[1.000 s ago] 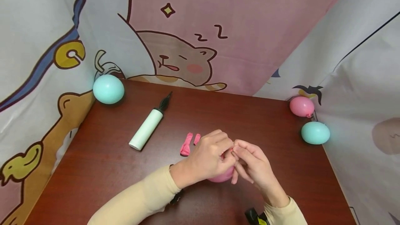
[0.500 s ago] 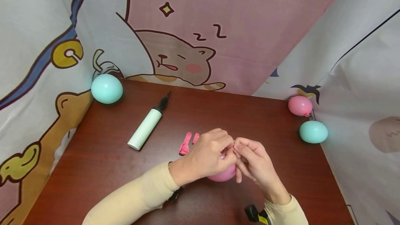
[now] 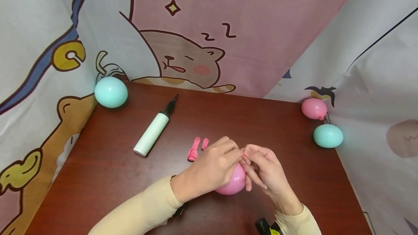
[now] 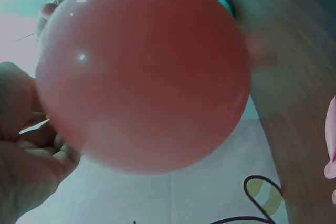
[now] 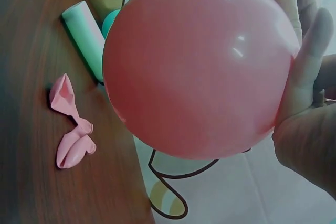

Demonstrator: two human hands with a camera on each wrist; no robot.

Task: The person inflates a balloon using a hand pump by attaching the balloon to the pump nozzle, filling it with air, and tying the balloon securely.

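Note:
An inflated pink balloon (image 3: 232, 182) sits under my two hands in the head view, partly hidden by the left one. My left hand (image 3: 210, 166) curls over its top and pinches near the neck. Facing it from the right, my right hand (image 3: 269, 171) pinches the small knob of pink rubber at the balloon's mouth between thumb and forefinger. Both wrist views are mostly filled by the same round balloon (image 4: 144, 77), which hides much of the fingers. In the right wrist view, fingers lie along the side of the balloon (image 5: 197, 72).
Limp pink balloons (image 3: 194, 149) lie just beyond my left hand. A white hand pump (image 3: 151, 133) with a black nozzle rests farther left. One teal balloon (image 3: 111, 92) stands at the back left corner; another teal balloon (image 3: 328, 136) and a pink one (image 3: 314, 108) sit along the right edge.
My left hand has shifted slightly and its thumb has drawn in, so more of the pink balloon shows. The right hand stays at the mouth, almost unmoved.

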